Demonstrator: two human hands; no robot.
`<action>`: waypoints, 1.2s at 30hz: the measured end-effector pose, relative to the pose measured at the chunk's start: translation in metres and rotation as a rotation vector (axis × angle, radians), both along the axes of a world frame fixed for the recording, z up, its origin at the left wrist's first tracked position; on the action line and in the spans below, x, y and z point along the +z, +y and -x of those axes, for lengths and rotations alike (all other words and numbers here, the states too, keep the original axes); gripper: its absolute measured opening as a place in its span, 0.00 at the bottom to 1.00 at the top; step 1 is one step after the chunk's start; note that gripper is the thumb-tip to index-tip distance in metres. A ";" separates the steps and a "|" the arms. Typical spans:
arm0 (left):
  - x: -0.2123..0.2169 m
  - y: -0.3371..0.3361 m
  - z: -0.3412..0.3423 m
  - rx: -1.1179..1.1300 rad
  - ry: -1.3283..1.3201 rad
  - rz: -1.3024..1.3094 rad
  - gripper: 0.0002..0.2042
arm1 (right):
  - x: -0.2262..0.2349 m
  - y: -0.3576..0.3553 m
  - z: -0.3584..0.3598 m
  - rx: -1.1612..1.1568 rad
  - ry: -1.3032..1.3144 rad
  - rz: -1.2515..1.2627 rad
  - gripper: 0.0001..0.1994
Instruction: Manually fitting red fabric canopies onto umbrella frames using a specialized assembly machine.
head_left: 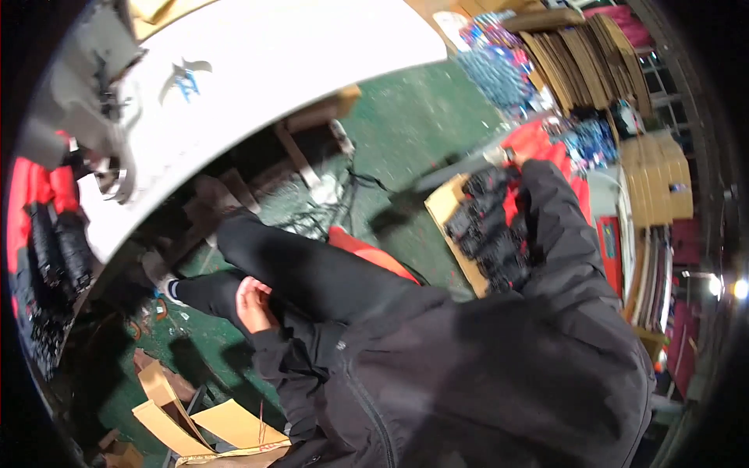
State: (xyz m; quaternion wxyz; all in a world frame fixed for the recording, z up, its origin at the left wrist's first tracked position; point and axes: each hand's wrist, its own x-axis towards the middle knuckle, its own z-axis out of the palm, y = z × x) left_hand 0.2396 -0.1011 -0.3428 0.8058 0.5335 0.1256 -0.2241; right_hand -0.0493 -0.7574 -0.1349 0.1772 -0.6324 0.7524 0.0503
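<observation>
My left hand (253,304) lies against my black-trousered leg (312,269), with its fingers loosely curled and nothing visible in them. On the right, my outstretched arm ends in my right hand (498,156), at the near edge of a pile of red cloth (538,144). That hand is small and blurred, so its grip cannot be made out. Just below it, an open cardboard box (446,201) holds several black bundles with red bits (488,226). My right sleeve overlaps the box's right side.
A white sewing table (296,54) curves across the upper left, with a blue tool (187,84) on it and a grey machine (86,101) at its left. Red and black pieces (47,210) hang beyond. An open carton (234,421) stands lower left; stacked cardboard (585,66) is upper right.
</observation>
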 end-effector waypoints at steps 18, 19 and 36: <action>-0.027 -0.014 0.007 0.050 0.098 0.086 0.10 | 0.039 0.024 -0.183 0.193 -0.985 0.085 0.30; -0.025 -0.016 0.007 0.049 0.113 0.098 0.10 | 0.030 0.027 -0.169 0.180 -1.015 0.081 0.29; -0.018 -0.006 0.010 0.074 0.120 0.101 0.10 | -0.081 -0.004 0.058 -0.113 -1.425 -0.086 0.24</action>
